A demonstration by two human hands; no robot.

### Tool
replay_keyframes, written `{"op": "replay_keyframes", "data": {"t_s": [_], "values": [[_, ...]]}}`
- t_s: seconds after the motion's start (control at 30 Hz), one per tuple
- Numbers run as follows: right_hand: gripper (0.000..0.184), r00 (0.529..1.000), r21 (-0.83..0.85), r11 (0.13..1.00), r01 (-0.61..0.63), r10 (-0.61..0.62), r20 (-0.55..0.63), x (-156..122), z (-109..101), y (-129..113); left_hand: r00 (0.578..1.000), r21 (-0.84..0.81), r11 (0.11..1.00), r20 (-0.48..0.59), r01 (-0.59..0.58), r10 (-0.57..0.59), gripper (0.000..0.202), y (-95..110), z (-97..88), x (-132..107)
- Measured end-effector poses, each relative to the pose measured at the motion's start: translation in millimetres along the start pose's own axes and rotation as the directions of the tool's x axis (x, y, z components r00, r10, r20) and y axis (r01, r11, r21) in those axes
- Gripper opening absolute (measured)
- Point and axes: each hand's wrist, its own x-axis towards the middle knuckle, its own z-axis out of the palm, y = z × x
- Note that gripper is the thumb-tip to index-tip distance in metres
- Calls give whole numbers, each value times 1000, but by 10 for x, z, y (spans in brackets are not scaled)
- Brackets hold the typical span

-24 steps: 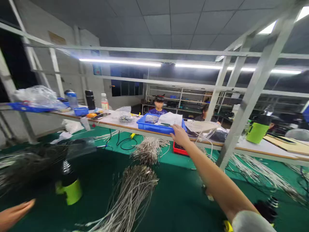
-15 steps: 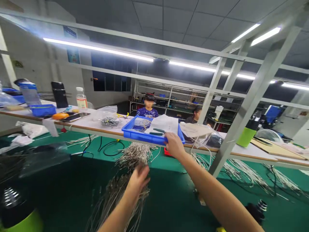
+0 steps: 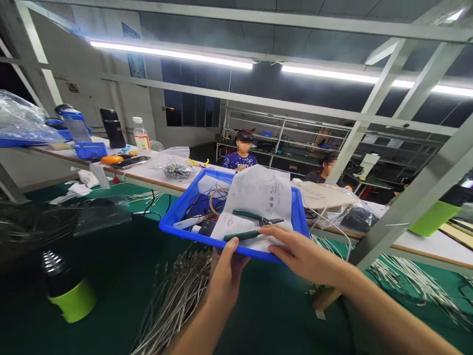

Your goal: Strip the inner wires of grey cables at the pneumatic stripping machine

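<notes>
A blue plastic tray (image 3: 177,217) is held in the air above the green bench, pulled off the raised shelf (image 3: 155,178). My left hand (image 3: 226,276) grips its near edge from below, thumb on the rim. My right hand (image 3: 301,254) holds the same edge further right, fingers reaching over onto a white printed sheet (image 3: 258,197) lying in the tray. On the sheet lie green-handled pliers (image 3: 254,217). Cables and small parts fill the tray's left half.
Bundles of grey-white wires (image 3: 173,301) lie on the green mat (image 3: 121,256) under the tray. A green-and-black bottle (image 3: 66,288) stands at the left. Bottles, bags and a phone sit on the shelf. A slanted metal post (image 3: 402,207) rises at the right. Two people sit beyond the shelf.
My right hand has pulled the blue tray off the shelf toward me. My left hand has come up from the wires and taken hold of the tray's near edge.
</notes>
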Motion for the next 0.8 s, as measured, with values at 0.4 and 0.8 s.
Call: {"op": "replay_keyframes", "data": {"t_s": [0.4,0.8], "values": [[15,992,-318,940,-124,108,-67,360,-103,-78,973,91,969,-13,229,-229,50,97,-254,-550],[15,939,-220,936,-274,211,-273,295,-450,-74,944,92,958,-221,272,-246,46,203,-344,-670]]}}
